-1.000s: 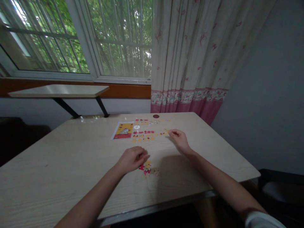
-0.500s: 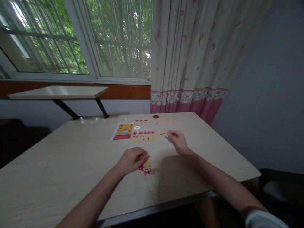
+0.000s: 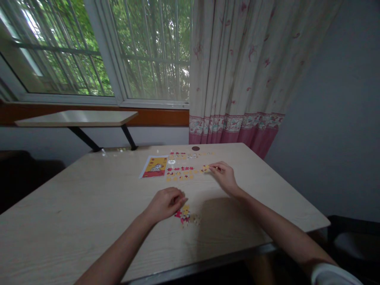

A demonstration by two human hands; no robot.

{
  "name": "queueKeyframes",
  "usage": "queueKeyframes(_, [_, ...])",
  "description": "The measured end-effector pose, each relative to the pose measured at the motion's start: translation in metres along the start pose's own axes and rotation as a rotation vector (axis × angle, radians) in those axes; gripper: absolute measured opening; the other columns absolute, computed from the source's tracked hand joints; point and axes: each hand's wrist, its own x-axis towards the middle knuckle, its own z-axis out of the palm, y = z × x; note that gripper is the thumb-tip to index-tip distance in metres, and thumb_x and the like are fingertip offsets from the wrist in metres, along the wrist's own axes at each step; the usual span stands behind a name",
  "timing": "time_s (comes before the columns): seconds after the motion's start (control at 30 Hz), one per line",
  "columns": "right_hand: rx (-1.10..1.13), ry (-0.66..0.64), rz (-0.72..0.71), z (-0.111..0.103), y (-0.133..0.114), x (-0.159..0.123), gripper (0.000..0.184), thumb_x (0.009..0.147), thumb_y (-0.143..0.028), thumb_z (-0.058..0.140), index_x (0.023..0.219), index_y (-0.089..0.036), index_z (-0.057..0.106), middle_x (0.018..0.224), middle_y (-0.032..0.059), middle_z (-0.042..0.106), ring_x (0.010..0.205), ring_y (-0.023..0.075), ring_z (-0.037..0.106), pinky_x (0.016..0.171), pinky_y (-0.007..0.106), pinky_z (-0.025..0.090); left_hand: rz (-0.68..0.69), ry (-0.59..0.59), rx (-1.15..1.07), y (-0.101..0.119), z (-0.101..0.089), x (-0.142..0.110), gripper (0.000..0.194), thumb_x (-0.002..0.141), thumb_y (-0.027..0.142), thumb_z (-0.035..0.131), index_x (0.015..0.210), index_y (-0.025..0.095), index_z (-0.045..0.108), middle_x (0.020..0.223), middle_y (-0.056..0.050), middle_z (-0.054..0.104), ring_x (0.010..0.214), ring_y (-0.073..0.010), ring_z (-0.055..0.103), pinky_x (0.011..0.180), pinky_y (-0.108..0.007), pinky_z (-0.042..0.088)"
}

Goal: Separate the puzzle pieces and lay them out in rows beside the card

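Observation:
My right hand (image 3: 223, 174) reaches to the right end of the puzzle rows, thumb and forefinger pinched on a small yellow puzzle piece (image 3: 207, 168). My left hand (image 3: 166, 202) is closed, its fingers curled inward just above and left of a loose heap of puzzle pieces (image 3: 184, 213) in red, yellow and white. What it may hold is hidden. Several rows of red and yellow puzzle pieces (image 3: 180, 174) lie face up between the hands and the far edge. Left of them lies a picture sheet (image 3: 154, 167) with a white animal on yellow and red.
A dark round disc (image 3: 195, 148) lies near the far edge of the wooden table (image 3: 89, 206). A raised shelf (image 3: 80, 117) on black supports stands at the back left. Behind are a barred window and a patterned curtain (image 3: 234, 79). A dark chair (image 3: 353, 233) is at the right.
My right hand has shifted slightly at the end of the row, fingers still pinched. My left hand stays curled by the heap. The whole view has tilted a little.

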Motion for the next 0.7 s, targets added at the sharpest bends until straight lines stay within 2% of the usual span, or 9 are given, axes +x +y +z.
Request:
queueKeyframes(0.1, [-0.123, -0.112, 0.007, 0.002, 0.017, 0.028, 0.017, 0.078, -0.031, 0.058, 0.082, -0.019, 0.070, 0.078, 0.0046, 0.067, 0.064, 0.0127, 0.053, 0.062, 0.024, 0.041, 0.007, 0.022, 0.003, 0.001, -0.001, 0.000, 0.029, 0.087, 0.034, 0.043, 0.066, 0.016, 0.051, 0.059, 0.001, 0.050, 0.055, -0.0103, 0.045, 0.053, -0.021, 0.032])
queueKeyframes(0.23, [-0.385, -0.236, 0.192, 0.015, 0.052, 0.061, 0.020, 0.079, -0.030, 0.055, 0.088, -0.019, 0.069, 0.085, 0.0038, 0.068, 0.070, 0.0130, 0.057, 0.066, 0.022, 0.041, 0.000, 0.026, 0.006, 0.003, -0.002, 0.000, 0.029, 0.086, 0.034, 0.043, 0.066, 0.016, 0.051, 0.060, 0.001, 0.050, 0.055, -0.0103, 0.045, 0.053, -0.022, 0.032])
queueKeyframes(0.4, [-0.491, -0.312, 0.274, 0.034, 0.085, 0.074, 0.018, 0.076, -0.027, 0.056, 0.084, -0.019, 0.070, 0.080, 0.0046, 0.069, 0.072, 0.0151, 0.060, 0.065, 0.022, 0.041, -0.011, 0.031, 0.016, 0.002, -0.002, -0.001, 0.029, 0.086, 0.034, 0.043, 0.066, 0.016, 0.052, 0.060, 0.000, 0.051, 0.055, -0.0106, 0.045, 0.053, -0.021, 0.033])
queueKeyframes(0.57, [-0.585, -0.371, 0.265, 0.041, 0.088, 0.077, 0.020, 0.077, -0.020, 0.053, 0.086, -0.018, 0.070, 0.091, 0.0082, 0.068, 0.085, 0.0180, 0.060, 0.075, 0.024, 0.040, -0.005, 0.038, 0.023, 0.001, -0.002, -0.002, 0.028, 0.087, 0.033, 0.043, 0.067, 0.016, 0.052, 0.060, 0.000, 0.052, 0.056, -0.0107, 0.047, 0.053, -0.022, 0.034])
queueKeyframes(0.7, [-0.611, -0.410, 0.229, 0.044, 0.083, 0.076, 0.020, 0.078, -0.021, 0.052, 0.088, -0.019, 0.069, 0.093, 0.0071, 0.068, 0.087, 0.0177, 0.059, 0.076, 0.023, 0.040, 0.000, 0.053, 0.033, 0.002, -0.002, -0.001, 0.029, 0.086, 0.034, 0.043, 0.065, 0.016, 0.051, 0.060, 0.000, 0.051, 0.056, -0.0107, 0.046, 0.053, -0.022, 0.033])
